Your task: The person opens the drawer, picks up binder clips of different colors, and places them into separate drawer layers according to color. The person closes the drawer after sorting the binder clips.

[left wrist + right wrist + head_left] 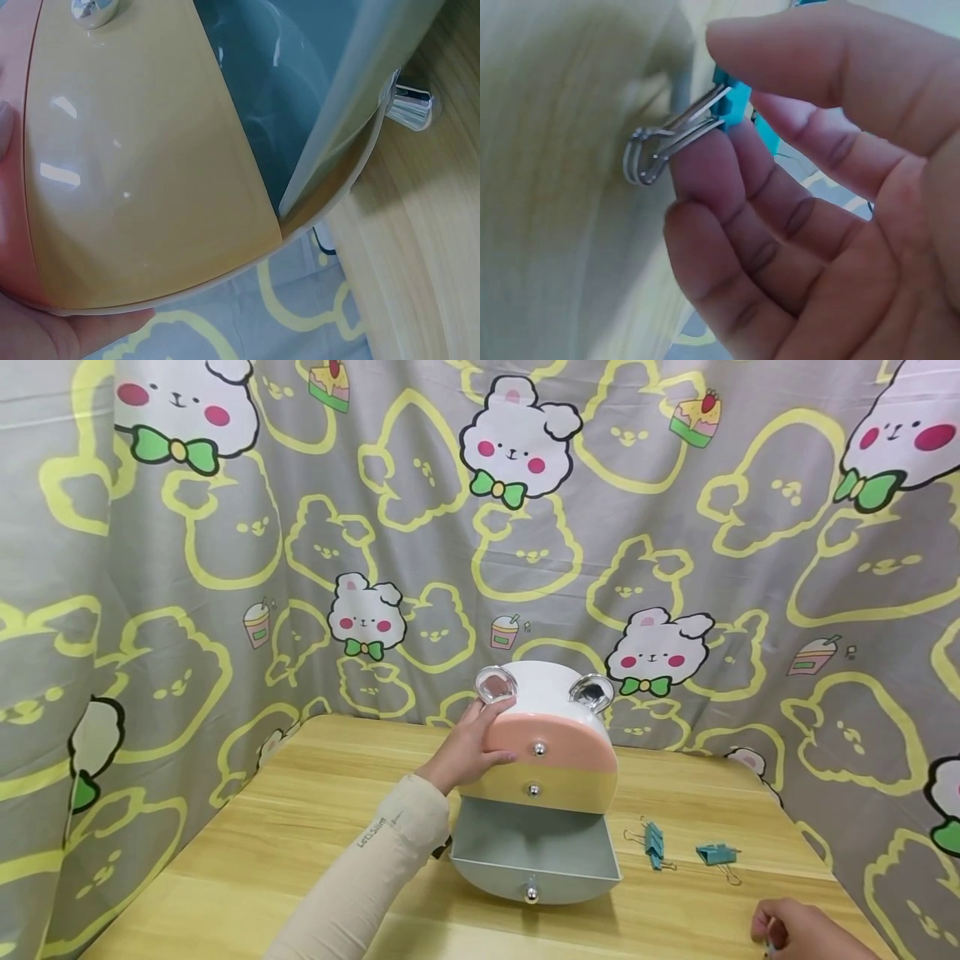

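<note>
The left hand grips the upper left side of a small drawer box, its thumb lying on the peach front just below a silver ear. The box stands on the wood-grain counter, its grey-green bottom drawer pulled out beneath the yellow one. The right hand, well apart to the right, pinches a teal binder clip between thumb and fingers. Two more teal clips lie between the box and that hand. A cartoon-print curtain hangs behind.
</note>
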The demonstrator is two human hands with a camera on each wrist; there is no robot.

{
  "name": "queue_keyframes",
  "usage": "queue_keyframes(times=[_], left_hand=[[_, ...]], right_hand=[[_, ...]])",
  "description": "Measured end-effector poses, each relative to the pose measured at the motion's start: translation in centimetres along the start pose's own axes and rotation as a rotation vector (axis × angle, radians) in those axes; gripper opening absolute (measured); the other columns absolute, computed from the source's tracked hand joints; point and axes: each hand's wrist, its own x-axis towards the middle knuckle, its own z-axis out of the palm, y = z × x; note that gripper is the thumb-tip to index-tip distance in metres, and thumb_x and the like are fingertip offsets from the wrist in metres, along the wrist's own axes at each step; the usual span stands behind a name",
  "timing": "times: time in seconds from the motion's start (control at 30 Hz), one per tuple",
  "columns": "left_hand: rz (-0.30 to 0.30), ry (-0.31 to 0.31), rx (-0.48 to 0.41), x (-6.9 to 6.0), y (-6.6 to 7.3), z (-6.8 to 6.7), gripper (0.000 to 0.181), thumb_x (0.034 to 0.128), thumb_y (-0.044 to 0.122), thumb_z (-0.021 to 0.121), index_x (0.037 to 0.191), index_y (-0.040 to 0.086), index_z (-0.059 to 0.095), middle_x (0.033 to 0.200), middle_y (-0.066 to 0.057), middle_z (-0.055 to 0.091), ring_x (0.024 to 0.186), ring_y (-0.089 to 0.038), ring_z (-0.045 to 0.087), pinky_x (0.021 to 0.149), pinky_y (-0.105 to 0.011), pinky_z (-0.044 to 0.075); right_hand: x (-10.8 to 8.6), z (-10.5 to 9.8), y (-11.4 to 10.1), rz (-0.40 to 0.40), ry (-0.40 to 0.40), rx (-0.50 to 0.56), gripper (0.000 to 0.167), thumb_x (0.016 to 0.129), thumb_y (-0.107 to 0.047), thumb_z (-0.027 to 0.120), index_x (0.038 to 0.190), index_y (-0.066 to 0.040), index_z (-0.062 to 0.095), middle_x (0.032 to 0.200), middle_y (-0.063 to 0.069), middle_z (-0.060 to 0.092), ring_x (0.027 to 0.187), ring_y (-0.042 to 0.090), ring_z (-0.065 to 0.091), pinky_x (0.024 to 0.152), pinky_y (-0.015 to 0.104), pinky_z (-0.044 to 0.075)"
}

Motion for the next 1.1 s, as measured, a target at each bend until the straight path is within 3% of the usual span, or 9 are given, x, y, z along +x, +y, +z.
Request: queue_keyframes(times=[0.2,0.73,1.0,1.1], left_hand=[[-0.008,-0.004,-0.02,-0.1,0.1,-0.1,0.082,0.0791,0.023,0.081,0.148,0.028,0.037,0.132,-0.013,0.041,0.096,-0.026,0.052,0.086,-0.043,0.046],[-0.013,-0.008,-0.015,-0.1,0.0,0.0,0.082,0.0797,0.024,0.081,0.148,0.028,0.036,0.132,-0.013,0.041,0.096,-0.025,0.052,0.086,-0.043,0.046],[-0.02,-0.009,-0.015,-0.1,0.1,-0.1,0.083,0.0793,0.025,0.081,0.149,0.028,0.036,0.132,-0.012,0.04,0.097,-0.025,0.052,0.086,-0.042,0.046],[-0.016,-0.009,-0.018,-0.1,0.1,-0.1,0.082,0.0794,0.024,0.081,0.148,0.028,0.036,0.132,-0.012,0.041,0.096,-0.025,0.052,0.086,-0.042,0.046]], right_hand=[[-0.3,0.2,-1.4,-0.046,0.026,-0.004,0.016,0.082,0.011,0.059,0.091,-0.003,0.057,0.072,0.005,0.051,0.064,0.021,0.046,0.057,0.033,0.036],[0.5,0.2,-3.4,0.003,0.133,-0.069,0.02,0.082,0.006,0.069,0.096,-0.001,0.057,0.08,0.005,0.055,0.073,0.023,0.054,0.064,0.04,0.047],[0.2,-0.2,-3.7,-0.158,0.134,-0.101,0.022,0.082,0.004,0.069,0.099,0.0,0.057,0.079,0.003,0.052,0.066,0.01,0.048,0.057,0.03,0.041],[0.2,-0.2,-4.1,-0.167,0.141,-0.097,0.021,0.083,0.003,0.067,0.1,0.0,0.056,0.079,0.004,0.051,0.065,0.009,0.046,0.056,0.029,0.038]])
